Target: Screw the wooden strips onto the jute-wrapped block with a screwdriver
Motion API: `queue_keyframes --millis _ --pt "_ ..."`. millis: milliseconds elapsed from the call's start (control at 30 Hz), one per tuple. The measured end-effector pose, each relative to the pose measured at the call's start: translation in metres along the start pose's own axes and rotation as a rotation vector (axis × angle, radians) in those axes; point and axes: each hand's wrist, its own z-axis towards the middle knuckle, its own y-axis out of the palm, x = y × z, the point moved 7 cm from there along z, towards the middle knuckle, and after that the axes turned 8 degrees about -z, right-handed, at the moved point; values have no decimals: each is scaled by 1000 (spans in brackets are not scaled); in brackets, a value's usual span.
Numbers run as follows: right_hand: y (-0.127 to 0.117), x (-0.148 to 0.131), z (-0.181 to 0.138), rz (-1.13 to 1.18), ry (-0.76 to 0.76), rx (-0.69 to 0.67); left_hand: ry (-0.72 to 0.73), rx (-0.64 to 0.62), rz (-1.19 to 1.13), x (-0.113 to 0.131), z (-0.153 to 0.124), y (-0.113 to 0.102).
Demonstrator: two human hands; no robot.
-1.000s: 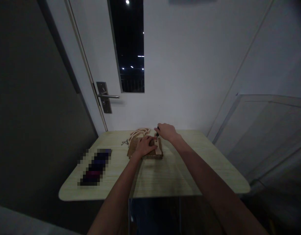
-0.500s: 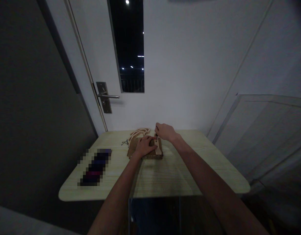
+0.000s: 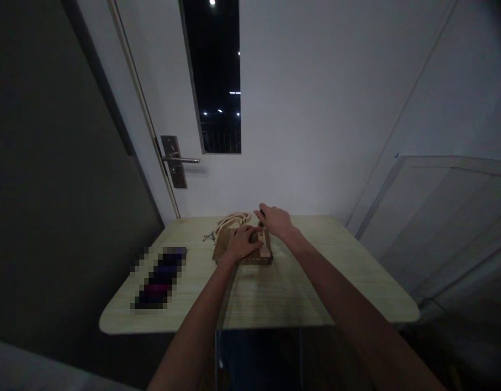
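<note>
A brown flat block or bag-like piece (image 3: 223, 245), with light stitching along its front edge, lies on the table. Across its right end runs a pale strip (image 3: 264, 251), narrow at the back and wider in front. My left hand (image 3: 243, 243) presses flat on the brown piece, fingers spread, thumb and fingertip at the strip. Above the strip's back end, my right hand (image 3: 276, 220) is closed around a small dark-handled tool (image 3: 262, 213) held upright. Its tip points down at the strip; its exact kind is too small to tell.
A pale looped strap (image 3: 234, 218) with thin tied ends lies behind the brown piece. To the left is a pixelated dark flat object (image 3: 161, 279). The light wooden table (image 3: 315, 304) stands against a white door with a metal handle (image 3: 185, 160).
My right hand has turned slightly around the tool, its fingers shifting, and the dark handle shows more. My left hand stays in place on the brown piece.
</note>
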Motion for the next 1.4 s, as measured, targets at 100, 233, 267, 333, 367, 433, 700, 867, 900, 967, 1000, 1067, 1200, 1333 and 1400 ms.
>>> queue_keyframes --millis 100,233,267,333,367,433,700,867,900,967,1000,1067,1200,1333,1400 --pt "4 1 0 120 0 60 -4 -6 -1 1 -1 -1" --pt "7 1 0 384 -105 181 -3 -8 4 4 -2 -2" --pt "7 1 0 458 -142 207 1 -9 5 4 -2 -2" --pt "9 3 -2 597 -181 240 7 -12 7 4 -2 -1" --pt "11 4 -3 660 -186 241 11 -12 7 4 -1 -1" --pt "15 6 -5 762 -183 227 5 -6 10 2 -1 0" --pt "22 13 -12 767 -143 208 2 3 11 0 1 1" --pt "22 13 -11 643 -152 281 24 12 10 -1 1 2" --pt "23 12 -11 629 -158 285 24 11 10 -1 1 3" --pt "24 11 -11 626 -162 284 17 9 11 -2 1 3" --pt "25 10 -12 635 -168 280 14 6 13 -3 1 3" --pt "26 9 -13 652 -188 268 14 2 14 -2 1 3" --pt "25 8 -13 634 -215 259 24 10 11 0 1 2" --pt "24 9 -12 586 -205 287 22 19 9 -2 1 2" --pt "25 11 -10 577 -180 278 26 15 13 -2 1 3"
